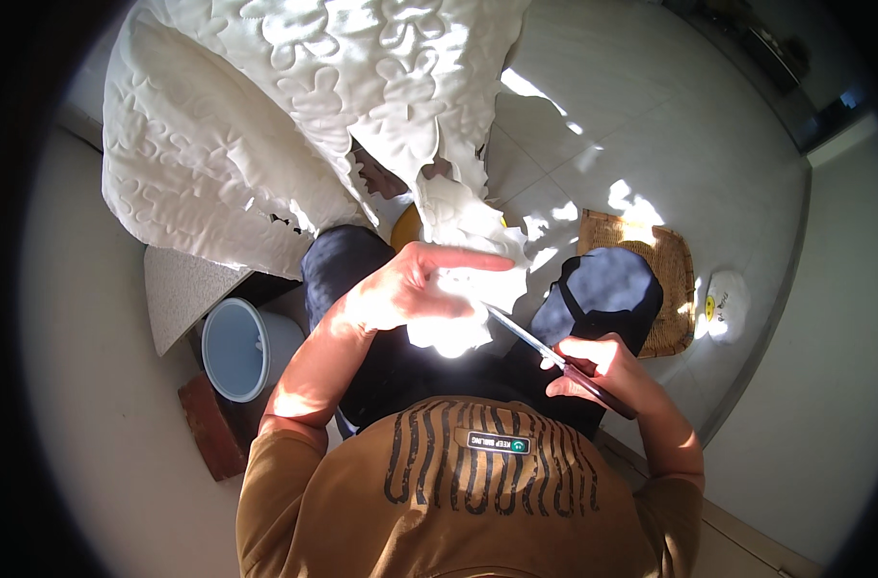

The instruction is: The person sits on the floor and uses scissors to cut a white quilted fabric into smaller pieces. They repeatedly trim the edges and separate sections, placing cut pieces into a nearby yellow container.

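A large white quilted cloth (316,94), stitched with rabbit outlines, hangs before me. Ragged holes and torn edges show along its lower part. My left hand (417,289) holds a ragged white flap (507,285) of the material over my lap, its index finger stretched along the top; bright sunlight washes out the detail there. In my right hand (601,368) is a long-bladed metal cutting tool (525,334) with a dark red-brown handle. Its tip meets the flap beside my left fingers; whether it has one blade or two, I cannot tell.
A light blue bucket (236,350) stands at the left beside a reddish-brown block (213,430) and a speckled slab (182,296). Right of my knee, a woven bamboo basket (673,289) and a white bag (729,307) rest on the tiled floor (612,130). Something yellow (408,230) is partly hidden under the cloth.
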Available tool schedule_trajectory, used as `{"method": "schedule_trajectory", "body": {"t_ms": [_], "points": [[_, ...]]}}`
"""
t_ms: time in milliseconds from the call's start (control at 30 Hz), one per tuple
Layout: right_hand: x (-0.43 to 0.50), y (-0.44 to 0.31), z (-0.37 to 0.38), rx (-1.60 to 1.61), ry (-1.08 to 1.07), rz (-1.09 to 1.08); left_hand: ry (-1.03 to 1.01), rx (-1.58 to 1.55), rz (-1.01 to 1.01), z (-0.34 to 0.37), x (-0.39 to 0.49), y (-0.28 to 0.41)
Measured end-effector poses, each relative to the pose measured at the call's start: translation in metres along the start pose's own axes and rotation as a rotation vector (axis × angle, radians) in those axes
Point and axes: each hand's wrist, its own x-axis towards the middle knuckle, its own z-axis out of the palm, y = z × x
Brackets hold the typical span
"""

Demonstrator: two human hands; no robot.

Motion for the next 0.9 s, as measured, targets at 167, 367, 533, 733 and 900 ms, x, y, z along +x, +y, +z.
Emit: {"method": "schedule_trajectory", "body": {"t_ms": [167,367,533,733,900], "points": [[0.001,-0.003,-0.006,-0.048,-0.023,-0.056,-0.104,-0.053,0.074,-0.005,0.002,-0.008],[0.002,-0.006,-0.008,-0.072,-0.048,-0.035,-0.141,-0.129,0.057,-0.008,0.002,-0.015],[0.002,-0.001,-0.008,-0.072,-0.060,-0.055,-0.100,-0.081,0.066,-0.008,0.003,-0.018],[0.001,0.031,0.009,0.685,-0.054,0.365,0.083,-0.259,-0.050,0.006,-0.002,-0.018],[0.008,0.048,0.034,0.664,-0.035,0.167,0.186,-0.251,0.125,0.019,0.007,-0.035]]}}
